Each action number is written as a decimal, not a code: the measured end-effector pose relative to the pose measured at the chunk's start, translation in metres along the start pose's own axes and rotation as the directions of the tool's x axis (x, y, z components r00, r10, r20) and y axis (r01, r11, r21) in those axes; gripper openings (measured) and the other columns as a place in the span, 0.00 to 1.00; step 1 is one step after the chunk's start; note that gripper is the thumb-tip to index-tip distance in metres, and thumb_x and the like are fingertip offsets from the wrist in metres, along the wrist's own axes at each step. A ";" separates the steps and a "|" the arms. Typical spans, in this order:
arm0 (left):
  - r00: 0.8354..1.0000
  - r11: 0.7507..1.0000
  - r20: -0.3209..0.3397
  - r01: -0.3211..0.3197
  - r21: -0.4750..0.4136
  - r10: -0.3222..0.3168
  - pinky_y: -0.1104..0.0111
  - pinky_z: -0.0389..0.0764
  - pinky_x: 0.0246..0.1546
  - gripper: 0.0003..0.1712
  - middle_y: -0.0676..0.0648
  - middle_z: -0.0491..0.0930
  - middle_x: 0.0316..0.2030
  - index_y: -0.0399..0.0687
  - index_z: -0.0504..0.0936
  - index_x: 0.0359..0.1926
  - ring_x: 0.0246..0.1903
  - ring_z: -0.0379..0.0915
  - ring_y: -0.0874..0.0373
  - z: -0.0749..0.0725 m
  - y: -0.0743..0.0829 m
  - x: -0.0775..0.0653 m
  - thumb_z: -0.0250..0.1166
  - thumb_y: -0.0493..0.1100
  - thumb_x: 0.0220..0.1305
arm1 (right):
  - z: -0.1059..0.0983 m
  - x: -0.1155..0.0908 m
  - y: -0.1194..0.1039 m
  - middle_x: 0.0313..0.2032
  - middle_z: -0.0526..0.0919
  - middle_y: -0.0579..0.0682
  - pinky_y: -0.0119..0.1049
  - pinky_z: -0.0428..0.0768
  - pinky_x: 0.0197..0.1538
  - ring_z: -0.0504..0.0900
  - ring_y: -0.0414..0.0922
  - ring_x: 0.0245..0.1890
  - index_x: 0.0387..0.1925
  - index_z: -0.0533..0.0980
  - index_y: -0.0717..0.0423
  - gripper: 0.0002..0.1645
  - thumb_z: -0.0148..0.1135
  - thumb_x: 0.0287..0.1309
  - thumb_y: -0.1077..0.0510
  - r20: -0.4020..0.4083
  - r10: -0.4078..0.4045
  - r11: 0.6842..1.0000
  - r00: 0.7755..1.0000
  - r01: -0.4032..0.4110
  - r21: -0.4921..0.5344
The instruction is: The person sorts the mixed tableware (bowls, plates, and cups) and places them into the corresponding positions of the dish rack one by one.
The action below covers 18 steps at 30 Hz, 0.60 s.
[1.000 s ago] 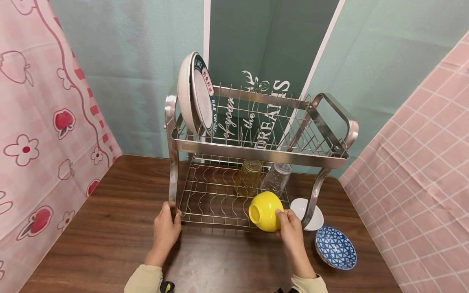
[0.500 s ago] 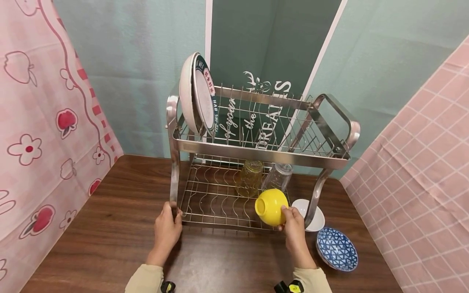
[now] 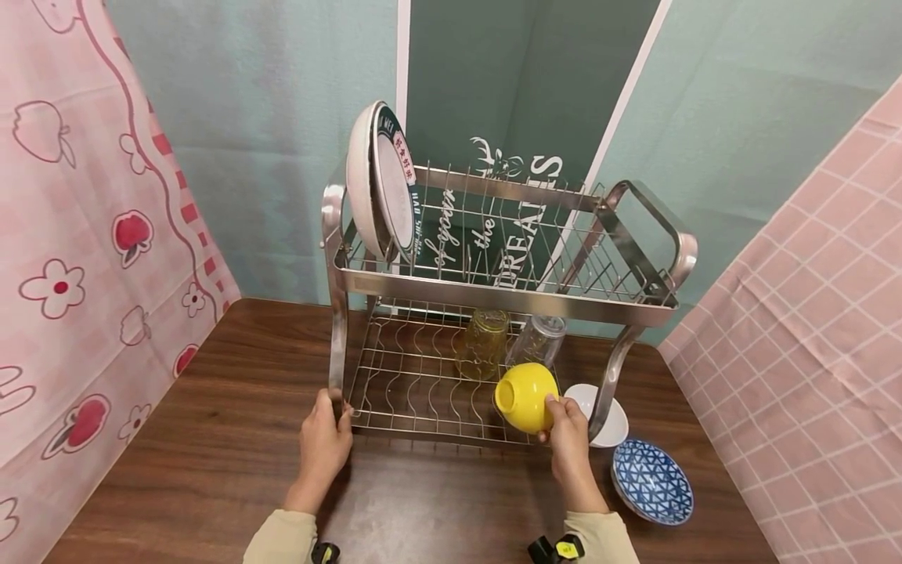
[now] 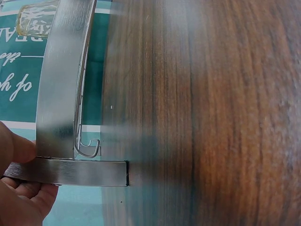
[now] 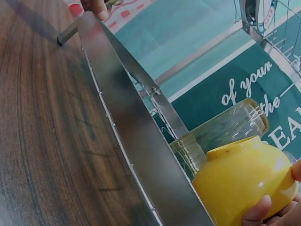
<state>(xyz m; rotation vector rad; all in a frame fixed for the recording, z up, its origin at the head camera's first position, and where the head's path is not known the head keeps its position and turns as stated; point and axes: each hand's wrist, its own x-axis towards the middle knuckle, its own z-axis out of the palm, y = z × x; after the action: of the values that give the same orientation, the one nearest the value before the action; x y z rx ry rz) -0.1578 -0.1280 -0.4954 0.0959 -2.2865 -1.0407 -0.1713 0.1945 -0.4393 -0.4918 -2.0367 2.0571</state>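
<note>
My right hand grips a yellow bowl by its right side, tipped so its foot faces left. The bowl sits at the front right of the lower tier of a metal dish rack, just before two upturned glasses. In the right wrist view, thumb and fingers curl on the bowl behind the rack's front bar. My left hand holds the rack's front left leg near its foot; the left wrist view shows fingers around that metal leg.
An amber glass and a clear glass stand on the lower tier. Two dishes, the nearer a white plate, lean at the upper left. Right of the rack, a white bowl and a blue patterned bowl sit on the wooden table.
My right hand has moved slightly right and back with the yellow bowl, and the bowl has turned a little. The left hand keeps its hold on the rack leg.
</note>
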 end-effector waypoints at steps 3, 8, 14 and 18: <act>1.000 1.000 0.002 0.005 0.002 -0.005 0.46 0.70 0.27 0.17 0.41 0.77 0.27 0.36 0.70 0.39 0.26 0.74 0.35 0.000 0.001 0.000 0.66 0.27 0.49 | 0.000 0.000 -0.002 0.27 0.65 0.53 0.28 0.67 0.19 0.64 0.39 0.17 0.33 0.64 0.66 0.10 0.46 0.66 0.60 -0.014 -0.008 1.000 1.000 0.009 0.006; 1.000 1.000 -0.003 -0.002 0.002 0.002 0.45 0.70 0.27 0.17 0.40 0.76 0.27 0.36 0.70 0.39 0.26 0.74 0.35 0.000 0.001 0.000 0.66 0.27 0.49 | -0.003 0.002 -0.002 0.29 0.65 0.54 0.29 0.68 0.19 0.65 0.40 0.19 0.34 0.64 0.67 0.12 0.46 0.66 0.59 -0.018 -0.008 0.999 1.000 0.007 -0.044; 1.000 1.000 -0.004 -0.005 -0.001 0.005 0.45 0.71 0.27 0.17 0.40 0.76 0.27 0.36 0.70 0.39 0.27 0.75 0.35 0.000 0.000 0.000 0.66 0.26 0.49 | -0.007 0.005 0.000 0.32 0.66 0.57 0.29 0.69 0.19 0.66 0.41 0.20 0.40 0.65 0.70 0.15 0.46 0.67 0.58 -0.010 -0.010 0.993 1.000 0.008 -0.114; 1.000 1.000 -0.003 -0.003 -0.001 0.003 0.45 0.70 0.27 0.18 0.41 0.77 0.27 0.36 0.70 0.40 0.27 0.75 0.35 0.000 0.000 -0.001 0.66 0.26 0.48 | -0.008 0.008 0.001 0.34 0.67 0.58 0.29 0.69 0.20 0.66 0.42 0.22 0.41 0.65 0.71 0.17 0.46 0.67 0.57 -0.011 -0.014 0.989 1.000 0.012 -0.150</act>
<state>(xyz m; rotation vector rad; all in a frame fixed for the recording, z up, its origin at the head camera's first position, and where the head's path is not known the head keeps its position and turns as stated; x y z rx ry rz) -0.1572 -0.1273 -0.4957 0.0938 -2.2829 -1.0400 -0.1756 0.2048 -0.4414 -0.5137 -2.1922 1.8976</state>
